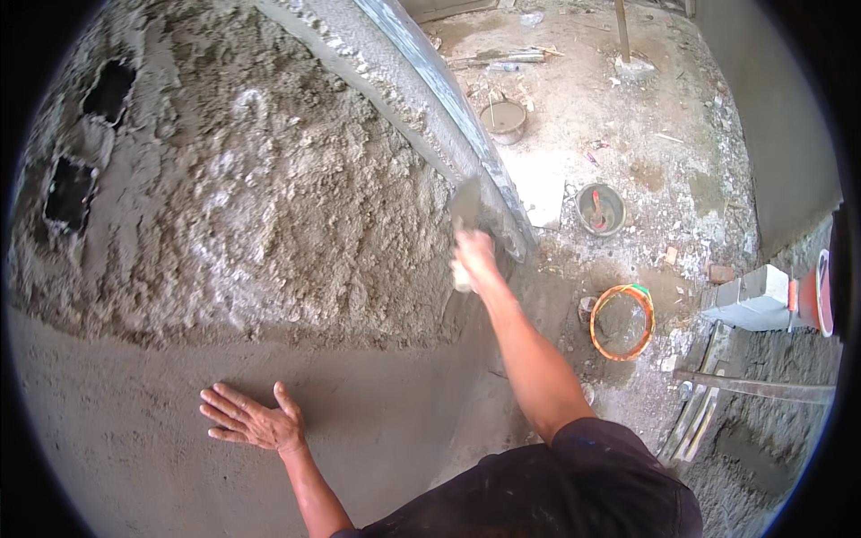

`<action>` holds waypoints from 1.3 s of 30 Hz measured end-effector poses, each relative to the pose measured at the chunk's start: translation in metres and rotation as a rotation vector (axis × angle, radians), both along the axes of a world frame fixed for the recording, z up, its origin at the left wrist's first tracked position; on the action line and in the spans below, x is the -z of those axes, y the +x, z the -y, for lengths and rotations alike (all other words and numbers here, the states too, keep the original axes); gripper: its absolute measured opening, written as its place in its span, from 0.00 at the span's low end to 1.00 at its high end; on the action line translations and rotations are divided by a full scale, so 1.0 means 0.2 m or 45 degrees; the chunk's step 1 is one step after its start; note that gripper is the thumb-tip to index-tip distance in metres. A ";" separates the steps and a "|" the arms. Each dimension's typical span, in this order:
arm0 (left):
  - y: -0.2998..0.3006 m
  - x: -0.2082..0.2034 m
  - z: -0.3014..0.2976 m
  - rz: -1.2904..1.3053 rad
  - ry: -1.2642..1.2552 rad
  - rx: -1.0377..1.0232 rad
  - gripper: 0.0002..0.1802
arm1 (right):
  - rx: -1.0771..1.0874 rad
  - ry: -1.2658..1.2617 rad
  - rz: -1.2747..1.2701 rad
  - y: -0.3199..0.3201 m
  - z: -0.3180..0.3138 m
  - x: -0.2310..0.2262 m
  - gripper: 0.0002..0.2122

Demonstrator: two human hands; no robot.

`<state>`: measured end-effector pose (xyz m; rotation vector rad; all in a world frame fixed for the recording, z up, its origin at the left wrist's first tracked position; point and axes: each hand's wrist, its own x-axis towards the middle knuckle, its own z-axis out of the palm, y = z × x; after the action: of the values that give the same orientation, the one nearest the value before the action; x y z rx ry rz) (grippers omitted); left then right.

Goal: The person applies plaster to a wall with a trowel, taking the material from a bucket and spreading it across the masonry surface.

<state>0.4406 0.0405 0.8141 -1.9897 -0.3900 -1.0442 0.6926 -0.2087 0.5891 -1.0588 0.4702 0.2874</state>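
Observation:
My right hand, a little blurred, grips the pale handle of a trowel. Its blade lies against the right edge of the wall, beside a long straight board that runs along that edge. Wet, rough mortar covers the upper part of the wall, left of the trowel. Below it lies a band of smoothed grey plaster. There my left hand is spread out, apparently flat against the plaster, holding nothing.
On the littered floor to the right stand a bucket with an orange rim, a dark bucket with a red-handled tool inside and a tub of grey mix. Grey blocks, wooden strips and an upright pole are farther right.

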 end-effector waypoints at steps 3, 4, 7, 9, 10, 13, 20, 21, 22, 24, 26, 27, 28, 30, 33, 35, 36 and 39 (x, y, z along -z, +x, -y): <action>-0.09 -0.04 -0.03 -0.011 -0.055 0.000 0.49 | 0.013 0.091 0.344 -0.02 -0.13 -0.70 0.13; -0.13 -0.05 -0.04 -0.015 -0.067 -0.020 0.49 | 0.036 0.107 0.473 -0.06 -0.15 -0.95 0.11; -0.13 -0.03 -0.05 -0.029 -0.118 -0.007 0.49 | -0.011 -0.361 0.892 -0.06 -0.08 -1.44 0.13; -0.10 -0.03 -0.06 -0.011 -0.088 0.029 0.49 | 0.092 -0.376 1.001 0.00 -0.02 -1.54 0.13; -0.10 -0.01 -0.05 -0.022 -0.088 0.041 0.49 | 0.140 -0.353 0.979 0.04 0.00 -1.49 0.13; -0.04 -0.02 -0.02 -0.032 -0.108 -0.057 0.49 | 0.050 -0.481 0.656 0.19 -0.03 -0.57 0.13; 0.01 0.00 -0.07 0.059 0.105 0.116 0.49 | -0.499 -1.562 -0.384 -1.39 1.07 1.19 0.15; -0.01 -0.01 -0.08 0.033 0.152 0.051 0.49 | -0.547 -1.623 -0.435 -1.54 1.25 1.35 0.15; -0.04 -0.01 -0.10 0.001 0.190 0.003 0.50 | -0.591 -1.690 -0.500 -1.69 1.41 1.48 0.15; -0.08 0.06 -0.05 0.045 0.089 0.185 0.50 | -1.058 -1.795 -0.644 -1.74 1.74 1.67 0.14; -0.03 0.15 0.01 0.021 0.107 0.192 0.50 | -1.155 -2.025 -0.674 -1.66 1.95 1.77 0.11; -0.02 0.24 0.00 -0.002 0.127 0.133 0.49 | -1.165 -2.051 -0.701 -1.56 2.03 1.84 0.11; -0.01 0.29 0.03 -0.029 0.176 0.064 0.49 | -1.199 -2.072 -0.620 -1.44 2.05 1.94 0.11; 0.04 0.42 0.06 -0.057 0.228 -0.027 0.49 | -0.963 -2.176 -0.397 -1.25 2.02 2.24 0.11; 0.11 0.54 0.01 -0.093 0.252 -0.102 0.48 | -1.122 -2.210 -0.409 -1.09 1.80 2.58 0.08; 0.12 0.54 0.01 -0.136 0.300 -0.134 0.48 | -0.963 -2.093 -0.342 -1.22 1.65 2.61 0.08; 0.10 0.52 0.01 -0.142 0.323 -0.163 0.48 | -0.881 -1.993 -0.377 -1.26 1.61 2.48 0.08; 0.15 0.51 -0.01 -0.127 0.329 -0.183 0.48 | -0.644 -1.890 -0.619 -1.36 1.71 2.39 0.09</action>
<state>0.4705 0.0424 0.7123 -1.7481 -0.3221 -0.8555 0.4209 -0.5512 0.1116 -2.5992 0.8804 0.6880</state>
